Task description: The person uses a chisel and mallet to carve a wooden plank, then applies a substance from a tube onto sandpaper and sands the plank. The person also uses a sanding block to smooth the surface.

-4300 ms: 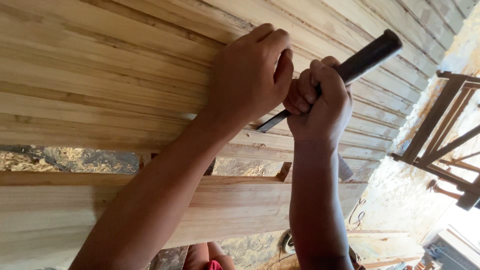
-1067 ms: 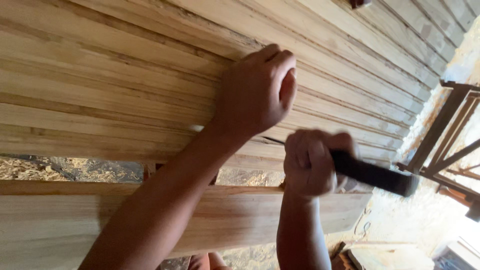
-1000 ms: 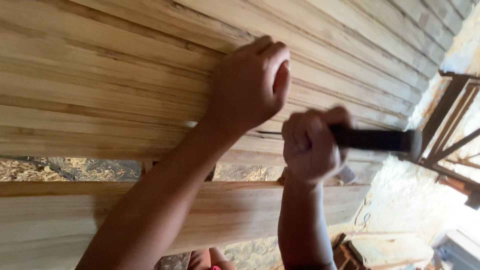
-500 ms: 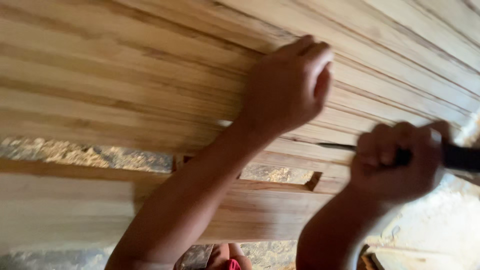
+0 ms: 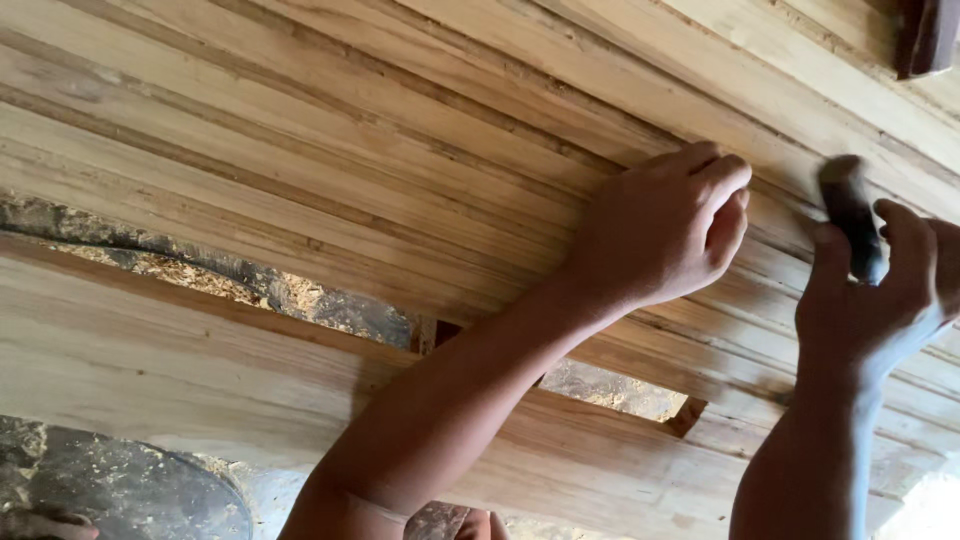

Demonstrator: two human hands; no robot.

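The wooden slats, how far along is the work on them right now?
Done: many wooden slats lie side by side in a close, even row. In hand: the left hand presses on the slats, and the right hand grips a dark tool raised beside them. Left: gaps between the slats and the lower board show sawdust behind.

Free room, as I see it: the stacked wooden slats (image 5: 330, 150) form an unbroken wall ahead of both hands. Passage exists only through the gaps (image 5: 615, 390) between the slats and the lower board (image 5: 150, 350); a dark block (image 5: 930, 35) obstructs the upper right corner.
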